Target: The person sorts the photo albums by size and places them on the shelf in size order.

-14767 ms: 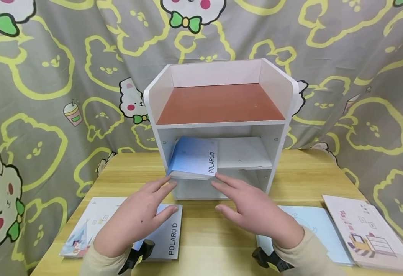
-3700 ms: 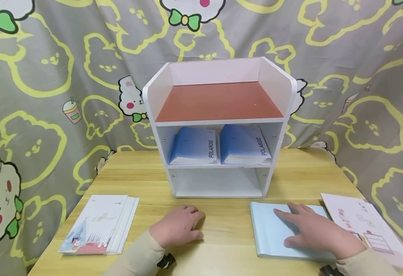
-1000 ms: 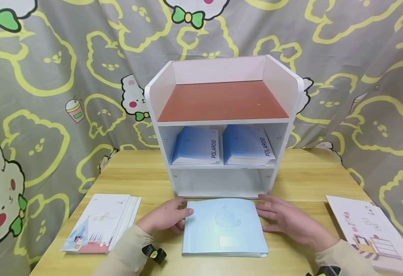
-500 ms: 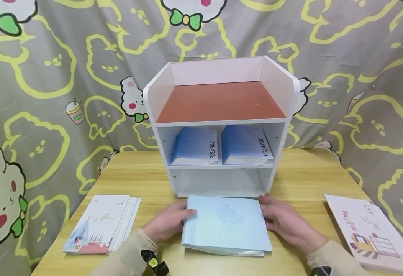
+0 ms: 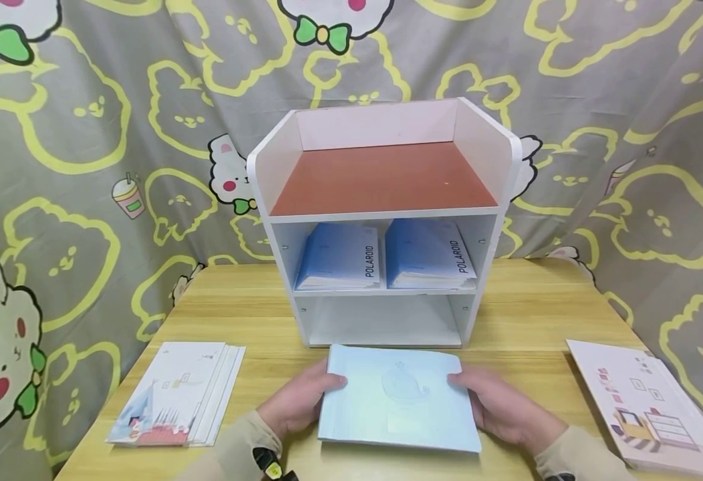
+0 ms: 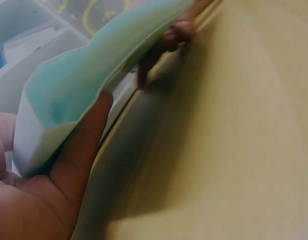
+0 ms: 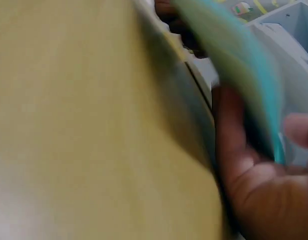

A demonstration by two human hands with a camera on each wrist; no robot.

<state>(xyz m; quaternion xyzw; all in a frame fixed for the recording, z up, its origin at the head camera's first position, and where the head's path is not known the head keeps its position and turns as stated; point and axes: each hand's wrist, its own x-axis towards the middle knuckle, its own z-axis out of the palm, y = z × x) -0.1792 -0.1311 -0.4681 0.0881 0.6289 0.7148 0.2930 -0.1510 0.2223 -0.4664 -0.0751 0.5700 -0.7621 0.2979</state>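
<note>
In the head view, a light blue album (image 5: 399,407) with a faint whale on its cover is held in front of the shelf unit. My left hand (image 5: 300,397) grips its left edge, thumb on top and fingers beneath. At the opposite edge my right hand (image 5: 504,407) holds it the same way. Both wrist views show the album (image 6: 68,85) raised over the table with a shadow below it. Its spine sits in my left palm, and the cover bends slightly.
A white shelf unit (image 5: 381,177) stands ahead, two blue POLAROID albums (image 5: 339,257) side by side on its middle shelf. White picture-covered booklets (image 5: 171,394) lie on the left of the wooden table (image 5: 237,300), pinkish ones (image 5: 652,401) on the right.
POLAROID albums from the table and my hands now stand on the middle shelf. The light blue album moved from the right to the centre, then was gripped and lifted by both hands.
</note>
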